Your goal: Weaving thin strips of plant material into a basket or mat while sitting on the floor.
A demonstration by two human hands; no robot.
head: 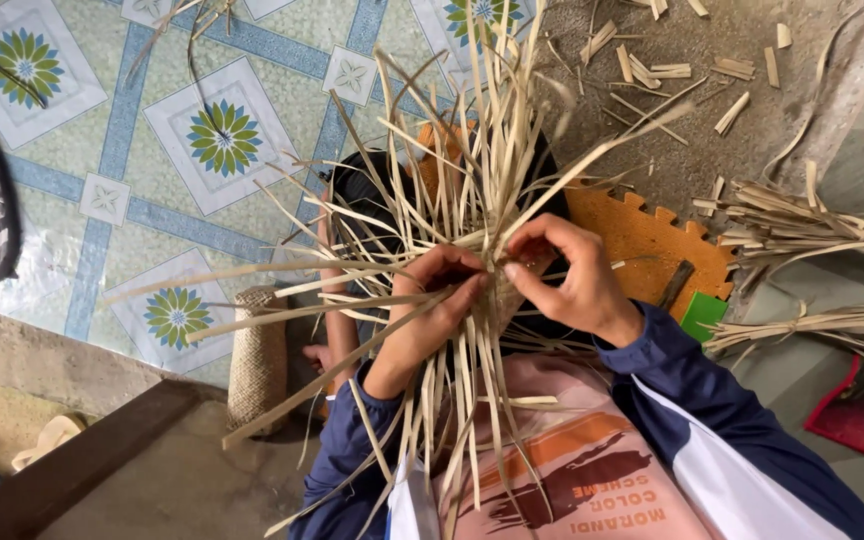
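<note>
A half-woven piece of pale straw strips (472, 190) sits in front of me, with long loose strips fanning out in every direction. My left hand (432, 310) reaches into the middle of the strips, its fingers curled around several of them. Beside it, my right hand (567, 275) pinches one strip between thumb and fingertips, close to the left hand's fingertips. Both arms wear dark blue sleeves with white panels. The woven core under the hands is mostly hidden by the strips.
An orange foam mat (642, 245) with a toothed edge lies under the work. Tied bundles of straw (822, 225) lie at right, cut scraps (652, 70) on the concrete beyond. A woven cylinder (257, 360) stands at left on patterned tile floor (152, 140). A sandal (47, 440) lies lower left.
</note>
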